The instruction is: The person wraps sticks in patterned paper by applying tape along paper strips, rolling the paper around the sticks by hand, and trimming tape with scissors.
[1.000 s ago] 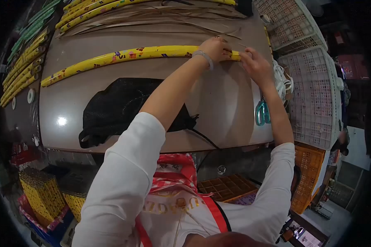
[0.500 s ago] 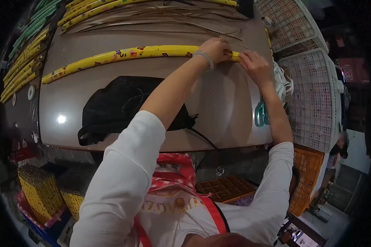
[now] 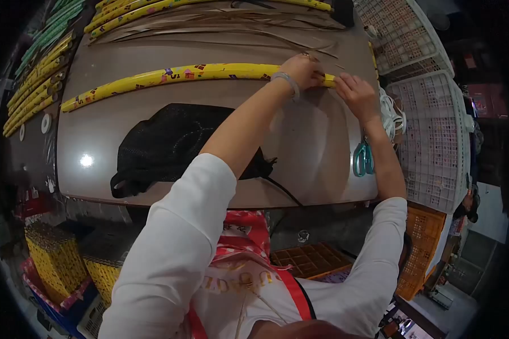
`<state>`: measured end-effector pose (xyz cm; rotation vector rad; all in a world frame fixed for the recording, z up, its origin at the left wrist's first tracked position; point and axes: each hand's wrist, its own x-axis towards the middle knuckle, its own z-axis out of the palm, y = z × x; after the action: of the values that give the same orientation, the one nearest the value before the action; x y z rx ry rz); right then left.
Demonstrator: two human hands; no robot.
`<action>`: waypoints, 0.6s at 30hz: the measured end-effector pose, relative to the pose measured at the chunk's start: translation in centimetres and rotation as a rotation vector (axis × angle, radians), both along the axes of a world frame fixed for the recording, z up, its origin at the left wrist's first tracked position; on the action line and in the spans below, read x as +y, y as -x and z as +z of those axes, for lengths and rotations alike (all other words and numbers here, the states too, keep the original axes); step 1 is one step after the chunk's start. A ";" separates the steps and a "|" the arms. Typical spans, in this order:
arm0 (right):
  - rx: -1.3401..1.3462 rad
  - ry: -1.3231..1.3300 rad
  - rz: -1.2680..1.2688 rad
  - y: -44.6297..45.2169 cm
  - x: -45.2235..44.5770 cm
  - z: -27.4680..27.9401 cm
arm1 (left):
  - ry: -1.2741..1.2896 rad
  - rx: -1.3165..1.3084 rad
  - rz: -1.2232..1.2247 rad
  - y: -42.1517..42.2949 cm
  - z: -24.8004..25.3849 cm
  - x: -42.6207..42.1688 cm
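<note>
A long yellow roll with a colourful printed pattern [image 3: 181, 73] lies across the table, from its left side to my hands. My left hand [image 3: 302, 71], with a bracelet at the wrist, is closed around the roll near its right end. At the very tip, the fingers of my right hand [image 3: 357, 97] pinch the roll's end, palm turned down. The tip itself is partly covered by my fingers. Below the roll, under my left forearm, lies a black mesh bag [image 3: 172, 144] with a cord. Teal-handled scissors [image 3: 363, 158] rest beside my right forearm.
Thin brown strips [image 3: 220, 28] and more yellow rolls [image 3: 119, 20] lie at the table's far side. White plastic crates [image 3: 427, 135] stand along the right edge, beside a bundle of white cord [image 3: 391, 116]. Bundled yellow rolls [image 3: 54, 263] stand upright at lower left.
The whole view has shifted slightly to the right. Both hands keep their hold at the roll's right end, with only small finger movement.
</note>
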<state>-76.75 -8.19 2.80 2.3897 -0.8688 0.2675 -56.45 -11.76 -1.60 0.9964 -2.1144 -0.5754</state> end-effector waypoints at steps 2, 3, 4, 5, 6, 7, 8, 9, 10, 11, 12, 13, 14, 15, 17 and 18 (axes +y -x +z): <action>-0.022 -0.011 0.022 0.0 -0.2 -0.1 | -0.037 -0.039 -0.020 0.1 -0.1 -0.3; -0.021 -0.011 0.025 0.0 -0.2 0.0 | -0.037 -0.039 -0.017 0.1 -0.1 -0.3; 0.004 -0.034 0.008 -0.1 -0.1 0.0 | -0.048 -0.045 -0.022 0.1 -0.2 -0.4; 0.031 -0.056 -0.011 -0.1 0.0 0.2 | -0.058 -0.051 -0.029 0.1 -0.1 -0.4; 0.033 -0.056 -0.010 -0.2 0.1 0.4 | -0.058 -0.049 -0.028 0.1 0.0 -0.3; 0.036 -0.074 0.001 -0.2 0.1 0.7 | -0.045 -0.033 -0.022 0.0 -0.1 -0.2; 0.039 -0.091 0.012 -0.2 0.0 0.8 | -0.031 -0.017 -0.014 -0.1 0.2 0.0; 0.040 -0.092 0.014 -0.3 -0.1 0.8 | -0.031 -0.016 -0.012 -0.2 0.5 0.2; 0.050 -0.087 0.033 -0.2 -0.2 0.9 | -0.053 -0.040 -0.020 -0.3 0.9 0.3; 0.061 -0.083 0.051 -0.2 -0.3 0.9 | -0.074 -0.064 -0.030 -0.3 0.9 0.2; 0.064 -0.083 0.052 -0.2 -0.3 1.0 | -0.075 -0.060 -0.029 -0.2 0.8 0.2; 0.082 -0.105 0.043 -0.2 -0.3 1.1 | -0.077 -0.056 -0.021 -0.1 0.7 0.3; 0.098 -0.125 0.034 -0.2 -0.3 1.2 | -0.079 -0.052 -0.012 -0.2 0.8 0.3; 0.101 -0.127 0.036 -0.2 -0.4 1.1 | -0.080 -0.049 -0.011 -0.2 0.9 0.4; 0.081 -0.122 0.056 0.0 -0.4 0.9 | -0.138 -0.097 -0.007 -0.2 1.2 0.5; 0.084 -0.121 0.056 0.0 -0.4 0.9 | -0.136 -0.094 -0.006 -0.3 1.3 0.6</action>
<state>-76.79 -8.54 3.70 2.5201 -0.8012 0.1388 -56.18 -11.19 -0.32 1.1121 -2.1850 -0.6951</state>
